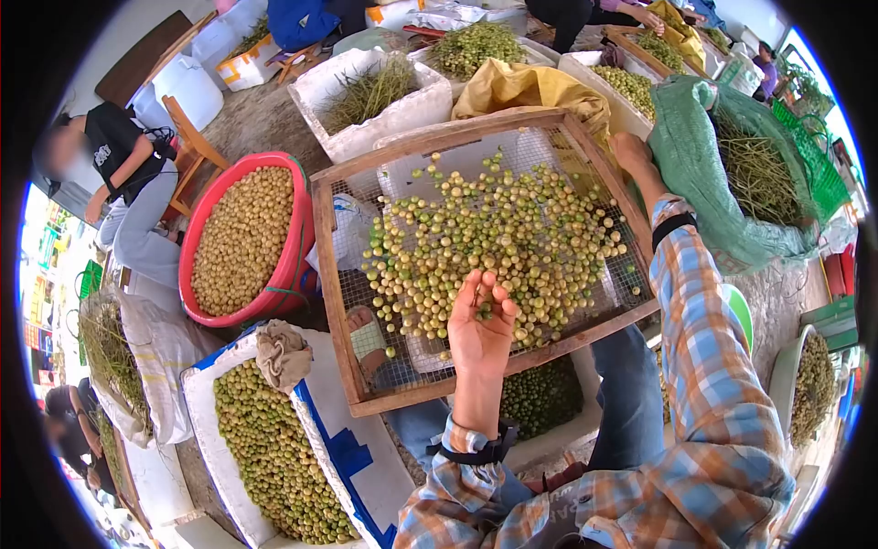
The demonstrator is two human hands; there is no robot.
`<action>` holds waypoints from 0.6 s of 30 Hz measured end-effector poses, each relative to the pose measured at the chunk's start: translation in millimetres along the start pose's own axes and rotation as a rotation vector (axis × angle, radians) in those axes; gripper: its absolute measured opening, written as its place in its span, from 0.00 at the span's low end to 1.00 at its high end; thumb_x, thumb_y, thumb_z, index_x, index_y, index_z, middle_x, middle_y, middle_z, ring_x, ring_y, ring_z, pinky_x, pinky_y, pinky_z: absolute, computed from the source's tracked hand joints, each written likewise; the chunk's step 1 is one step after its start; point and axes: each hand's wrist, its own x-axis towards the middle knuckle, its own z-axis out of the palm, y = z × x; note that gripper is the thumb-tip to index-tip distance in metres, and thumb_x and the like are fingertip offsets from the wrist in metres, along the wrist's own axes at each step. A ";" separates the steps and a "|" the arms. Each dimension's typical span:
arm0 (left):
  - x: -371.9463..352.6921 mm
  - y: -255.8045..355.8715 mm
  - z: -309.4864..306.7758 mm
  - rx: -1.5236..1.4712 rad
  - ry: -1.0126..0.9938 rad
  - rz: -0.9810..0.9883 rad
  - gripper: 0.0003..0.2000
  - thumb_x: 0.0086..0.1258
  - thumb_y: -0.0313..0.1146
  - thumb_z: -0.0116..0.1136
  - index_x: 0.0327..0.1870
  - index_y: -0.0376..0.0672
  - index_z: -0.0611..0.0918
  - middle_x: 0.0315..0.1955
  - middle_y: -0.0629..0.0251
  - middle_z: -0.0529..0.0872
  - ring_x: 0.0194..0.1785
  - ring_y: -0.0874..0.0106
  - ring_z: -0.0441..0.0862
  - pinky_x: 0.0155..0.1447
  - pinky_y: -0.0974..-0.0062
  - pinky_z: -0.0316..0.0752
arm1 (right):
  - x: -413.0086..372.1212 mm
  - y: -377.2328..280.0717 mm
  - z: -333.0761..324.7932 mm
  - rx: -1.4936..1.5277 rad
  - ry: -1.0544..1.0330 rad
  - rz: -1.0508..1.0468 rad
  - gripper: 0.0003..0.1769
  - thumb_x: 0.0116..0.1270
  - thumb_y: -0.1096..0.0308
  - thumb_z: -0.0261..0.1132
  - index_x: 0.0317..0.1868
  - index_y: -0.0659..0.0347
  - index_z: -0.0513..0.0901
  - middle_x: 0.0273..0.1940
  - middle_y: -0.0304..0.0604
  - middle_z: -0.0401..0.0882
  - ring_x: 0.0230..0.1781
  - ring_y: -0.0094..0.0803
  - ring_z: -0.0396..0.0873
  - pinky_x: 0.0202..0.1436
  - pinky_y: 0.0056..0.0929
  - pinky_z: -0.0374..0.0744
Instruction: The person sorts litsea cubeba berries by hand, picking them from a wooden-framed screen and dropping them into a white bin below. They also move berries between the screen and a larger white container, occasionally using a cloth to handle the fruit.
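A wooden-framed wire mesh sieve [377, 403] lies tilted in front of me, with many small round yellow-green fruits [494, 220] spread over its mesh. My left hand [483, 325] is over the fruits near the sieve's front edge, palm up, fingers curled around a small green fruit or bit of stem. At the far right corner of the frame is my right hand [631, 151], its fingers partly hidden, so its grip is unclear. Beneath the sieve, a white box [567, 423] holds small green fruits.
A red tub [305, 229] of yellow fruits stands left, near a seated person [137, 174]. A foam box [251, 512] of fruits sits front left. Behind are a foam box [402, 119] of stems and a yellow sack [521, 87]; a green sack [681, 119] lies right.
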 end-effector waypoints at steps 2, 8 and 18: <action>0.4 -3.1 0.8 0.023 0.015 0.010 0.07 0.66 0.32 0.51 0.42 0.42 0.74 0.34 0.71 0.78 0.34 0.76 0.75 0.34 0.79 0.75 | -5.0 16.1 8.1 -0.166 -0.114 0.064 0.11 0.61 0.67 0.53 0.38 0.66 0.77 0.32 0.53 0.78 0.40 0.47 0.77 0.43 0.40 0.74; -0.1 -3.8 2.3 0.037 0.016 0.005 0.07 0.66 0.32 0.50 0.42 0.42 0.74 0.33 0.71 0.78 0.34 0.76 0.75 0.34 0.79 0.75 | -33.7 -15.9 -18.0 -0.321 0.016 -0.147 0.11 0.60 0.70 0.53 0.37 0.65 0.80 0.36 0.52 0.78 0.45 0.46 0.74 0.48 0.41 0.73; 3.5 -12.5 2.4 0.059 0.015 0.024 0.08 0.65 0.32 0.51 0.43 0.40 0.74 0.34 0.68 0.78 0.34 0.75 0.75 0.34 0.78 0.75 | -63.3 -67.9 -5.2 0.101 -0.402 -0.175 0.07 0.52 0.66 0.63 0.29 0.60 0.79 0.34 0.46 0.79 0.38 0.40 0.77 0.40 0.36 0.73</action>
